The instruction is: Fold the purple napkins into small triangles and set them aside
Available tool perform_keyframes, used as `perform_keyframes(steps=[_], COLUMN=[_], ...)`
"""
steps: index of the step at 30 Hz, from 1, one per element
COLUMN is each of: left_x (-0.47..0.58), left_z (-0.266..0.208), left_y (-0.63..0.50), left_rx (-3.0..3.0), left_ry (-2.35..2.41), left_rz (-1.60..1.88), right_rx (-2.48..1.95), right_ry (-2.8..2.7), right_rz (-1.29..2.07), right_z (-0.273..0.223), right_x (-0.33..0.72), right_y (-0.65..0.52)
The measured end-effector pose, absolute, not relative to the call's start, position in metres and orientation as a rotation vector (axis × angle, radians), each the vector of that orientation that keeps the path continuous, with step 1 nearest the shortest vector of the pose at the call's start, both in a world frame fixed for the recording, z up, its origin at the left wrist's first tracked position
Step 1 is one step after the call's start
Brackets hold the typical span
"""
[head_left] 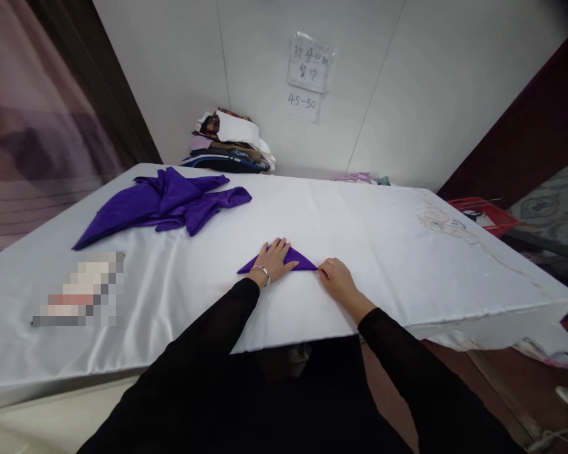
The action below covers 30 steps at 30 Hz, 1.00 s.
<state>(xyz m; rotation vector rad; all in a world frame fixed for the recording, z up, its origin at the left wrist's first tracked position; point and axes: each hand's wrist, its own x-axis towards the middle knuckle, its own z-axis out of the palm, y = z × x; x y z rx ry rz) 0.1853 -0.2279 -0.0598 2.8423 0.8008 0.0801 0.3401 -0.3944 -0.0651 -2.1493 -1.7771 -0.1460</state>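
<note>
Folded purple cloth point(303, 260) lies flat on the white-covered table point(383, 252), near the edge at the person's body; roughly triangular, long side toward the person, a pointed corner at each end. The position likely suits an easy reach for both arms.

Left hand point(275, 260): palm down on the middle of the cloth, fingers extended and slightly spread, nothing gripped. The flat contact presumably pins the layers and spreads pressure so the fabric does not slide on the smooth, satiny cover.

Right hand point(337, 279): fingers curled in, thumb and fingertip pinching the right corner. A narrow tip probably calls for a pinch rather than a full grasp; with the left hand as anchor, the pair can hold the long edge straight.

A loose purple heap point(170, 205) sits toward the far left, well apart from the folded piece, perhaps so the area around the hands stays uncluttered. A stack of clothes point(231, 145) stands against the wall point(265, 50), out of the hands' way.
</note>
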Motion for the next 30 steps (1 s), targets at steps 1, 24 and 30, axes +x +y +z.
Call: perform_keyframes(steps=[1, 24, 30], left_x=[0.185, 0.187, 0.187], left_z=[-0.06, -0.064, -0.063], left_y=[-0.228, -0.227, -0.229], left_rx=[2.842, 2.84, 2.841], left_ry=[0.801, 0.805, 0.804], left_rz=[0.079, 0.101, 0.118], right_rx=[-2.146, -2.107, -2.149], right_ry=[-1.749, -2.112, -2.006], right_rz=[-0.131, 0.213, 0.322], right_z=[-0.066, -0.065, -0.06], right_x=[0.343, 0.317, 0.328], right_y=[-0.397, -0.392, -0.406])
